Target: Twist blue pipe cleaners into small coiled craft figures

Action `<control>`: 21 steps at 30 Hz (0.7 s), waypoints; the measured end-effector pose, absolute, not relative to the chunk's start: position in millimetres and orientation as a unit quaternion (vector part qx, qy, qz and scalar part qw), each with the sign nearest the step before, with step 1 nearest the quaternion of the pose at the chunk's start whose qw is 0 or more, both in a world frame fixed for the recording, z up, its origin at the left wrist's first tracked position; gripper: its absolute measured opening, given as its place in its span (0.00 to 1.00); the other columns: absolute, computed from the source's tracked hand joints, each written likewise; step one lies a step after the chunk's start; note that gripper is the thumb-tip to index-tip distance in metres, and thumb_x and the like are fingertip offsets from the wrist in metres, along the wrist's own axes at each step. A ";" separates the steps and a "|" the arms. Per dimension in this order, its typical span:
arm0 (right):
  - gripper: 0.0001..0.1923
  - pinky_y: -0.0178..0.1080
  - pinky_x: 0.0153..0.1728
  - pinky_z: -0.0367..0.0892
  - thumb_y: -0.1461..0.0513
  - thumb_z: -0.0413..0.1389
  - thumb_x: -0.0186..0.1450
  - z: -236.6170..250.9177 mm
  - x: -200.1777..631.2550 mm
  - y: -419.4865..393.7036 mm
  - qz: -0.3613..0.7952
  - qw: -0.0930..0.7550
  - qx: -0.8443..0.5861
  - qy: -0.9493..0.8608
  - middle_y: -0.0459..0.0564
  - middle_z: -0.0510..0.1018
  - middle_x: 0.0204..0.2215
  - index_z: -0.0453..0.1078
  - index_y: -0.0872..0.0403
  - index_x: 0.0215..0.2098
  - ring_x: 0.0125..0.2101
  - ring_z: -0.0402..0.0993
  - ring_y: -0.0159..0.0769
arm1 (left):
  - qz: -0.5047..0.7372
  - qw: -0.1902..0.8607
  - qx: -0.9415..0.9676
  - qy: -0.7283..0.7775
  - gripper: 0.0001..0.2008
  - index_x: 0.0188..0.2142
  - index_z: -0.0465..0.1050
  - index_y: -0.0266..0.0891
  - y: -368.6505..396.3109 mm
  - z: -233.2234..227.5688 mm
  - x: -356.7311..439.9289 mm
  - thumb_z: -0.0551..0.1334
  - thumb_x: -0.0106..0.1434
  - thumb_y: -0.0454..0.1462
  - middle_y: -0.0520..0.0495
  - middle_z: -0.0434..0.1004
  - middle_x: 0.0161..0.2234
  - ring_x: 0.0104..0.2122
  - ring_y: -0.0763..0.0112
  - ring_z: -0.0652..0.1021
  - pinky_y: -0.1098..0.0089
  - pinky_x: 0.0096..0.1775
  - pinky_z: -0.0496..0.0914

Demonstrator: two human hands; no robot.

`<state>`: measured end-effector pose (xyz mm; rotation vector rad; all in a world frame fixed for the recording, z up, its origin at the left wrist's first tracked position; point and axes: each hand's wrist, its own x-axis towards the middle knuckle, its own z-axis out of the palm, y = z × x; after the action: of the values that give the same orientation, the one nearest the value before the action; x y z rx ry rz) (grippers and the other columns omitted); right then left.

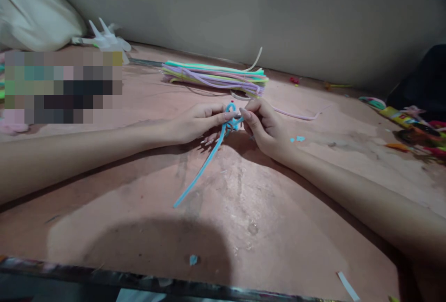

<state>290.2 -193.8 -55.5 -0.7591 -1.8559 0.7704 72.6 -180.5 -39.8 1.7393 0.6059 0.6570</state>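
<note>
Between my two hands is a blue pipe cleaner [208,161], bent into a small loop at its upper end. Its long straight tail slants down to the left, above the tabletop. My left hand [198,124] pinches the looped part between thumb and fingers. From the other side, my right hand [263,125] is closed on a short bent section of the same blue pipe cleaner. The exact twists at the fingertips are partly hidden. Just beyond the hands lies a bundle of pastel pipe cleaners [214,78] in purple, yellow, green and pink.
A pink pipe cleaner [299,116] lies right of the bundle. Small blue scraps [299,139] sit beside my right wrist, another blue scrap [193,259] near the front edge. Colourful craft items [414,128] crowd the right side. A white bag [38,14] stands back left, near a blurred-out patch.
</note>
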 end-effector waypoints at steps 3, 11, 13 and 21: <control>0.23 0.37 0.26 0.63 0.38 0.60 0.73 -57.1 283.6 -195.5 0.442 0.478 -0.310 -0.693 0.42 0.66 0.27 0.67 0.47 0.41 0.26 0.63 0.34 | 0.297 0.556 0.728 0.271 0.22 0.37 0.69 0.41 -182.7 -37.2 74.6 0.66 0.73 0.56 0.55 0.69 0.22 0.18 0.76 0.68 0.73 0.20 0.64; 0.18 0.34 0.23 0.60 0.47 0.64 0.73 -39.8 278.1 -204.7 0.589 0.328 -0.321 -0.665 0.42 0.72 0.25 0.75 0.53 0.40 0.23 0.64 0.29 | 0.394 0.468 0.731 0.303 0.08 0.46 0.64 0.44 -186.2 -33.8 72.7 0.63 0.75 0.41 0.55 0.73 0.28 0.23 0.74 0.75 0.73 0.26 0.68; 0.18 0.34 0.25 0.62 0.48 0.64 0.73 -27.6 286.4 -198.6 0.569 0.294 -0.303 -0.705 0.43 0.73 0.24 0.79 0.54 0.38 0.25 0.66 0.29 | 0.373 0.467 0.745 0.296 0.05 0.46 0.66 0.43 -184.3 -32.0 71.0 0.60 0.76 0.40 0.55 0.71 0.27 0.22 0.74 0.73 0.72 0.26 0.67; 0.17 0.35 0.28 0.60 0.51 0.60 0.77 -4.4 311.2 -176.9 0.422 0.236 -0.295 -0.824 0.44 0.75 0.26 0.81 0.51 0.35 0.26 0.65 0.32 | 0.293 0.336 0.848 0.286 0.16 0.37 0.72 0.40 -182.3 -25.7 64.9 0.56 0.78 0.47 0.46 0.78 0.35 0.37 0.65 0.77 0.67 0.41 0.73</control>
<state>311.2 -176.9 -4.4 -0.8104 -2.2609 1.1563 64.9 -182.3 -25.7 2.2119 0.7463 0.7630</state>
